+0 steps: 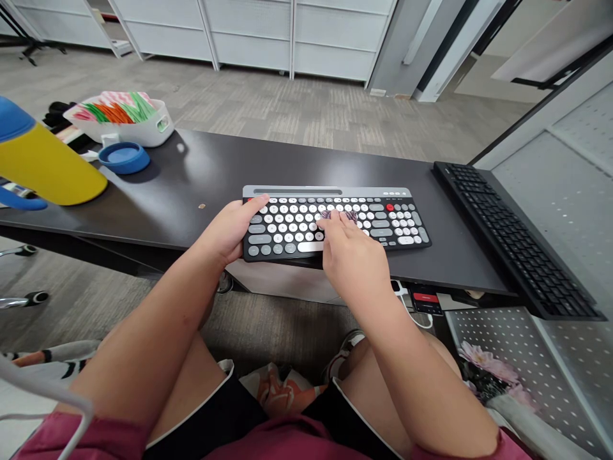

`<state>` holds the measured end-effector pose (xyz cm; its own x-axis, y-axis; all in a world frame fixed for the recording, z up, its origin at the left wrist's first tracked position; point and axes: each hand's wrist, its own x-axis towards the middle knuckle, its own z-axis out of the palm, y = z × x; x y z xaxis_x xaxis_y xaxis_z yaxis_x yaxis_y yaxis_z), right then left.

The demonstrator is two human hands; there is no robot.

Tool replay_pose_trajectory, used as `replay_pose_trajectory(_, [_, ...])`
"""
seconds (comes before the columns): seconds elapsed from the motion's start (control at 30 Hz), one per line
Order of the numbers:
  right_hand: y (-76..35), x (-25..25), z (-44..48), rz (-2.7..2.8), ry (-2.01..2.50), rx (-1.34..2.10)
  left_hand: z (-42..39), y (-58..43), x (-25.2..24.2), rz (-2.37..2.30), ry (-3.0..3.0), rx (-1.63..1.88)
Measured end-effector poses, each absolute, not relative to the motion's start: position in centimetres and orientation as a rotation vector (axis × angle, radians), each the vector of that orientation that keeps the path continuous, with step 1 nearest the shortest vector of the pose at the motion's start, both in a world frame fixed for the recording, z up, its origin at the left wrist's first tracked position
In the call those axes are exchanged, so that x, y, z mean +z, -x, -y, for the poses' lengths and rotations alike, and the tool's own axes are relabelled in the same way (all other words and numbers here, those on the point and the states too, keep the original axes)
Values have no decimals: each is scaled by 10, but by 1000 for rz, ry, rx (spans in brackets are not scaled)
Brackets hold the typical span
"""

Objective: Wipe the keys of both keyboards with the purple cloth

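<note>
A grey and black keyboard (pixel 287 227) with round white and grey keys and two red ones lies at the desk's front edge. My left hand (pixel 233 230) grips its left end, thumb over the top corner and fingers partly out of sight below. Over the middle keys, my right hand (pixel 352 246) presses a small striped cloth (pixel 348 216) down with its fingers together. Only a strip of that cloth shows past my fingertips.
On the dark desk (pixel 215 166) stand a yellow and blue tumbler (pixel 48 163), a blue lid (pixel 124 157) and a white basket (pixel 143 131) of colourful packets. A second, black keyboard (pixel 517 236) leans along the right side. Below it lies a phone (pixel 425 299) with a white cable.
</note>
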<state>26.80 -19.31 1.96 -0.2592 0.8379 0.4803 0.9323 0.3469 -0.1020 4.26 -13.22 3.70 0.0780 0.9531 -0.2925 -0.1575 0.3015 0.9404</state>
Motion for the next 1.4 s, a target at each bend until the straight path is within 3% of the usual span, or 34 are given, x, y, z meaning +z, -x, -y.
replay_pose_trajectory(1.4, [-266,21,194,2159,1550,-247,132,-44,37,-1191,-897,1034])
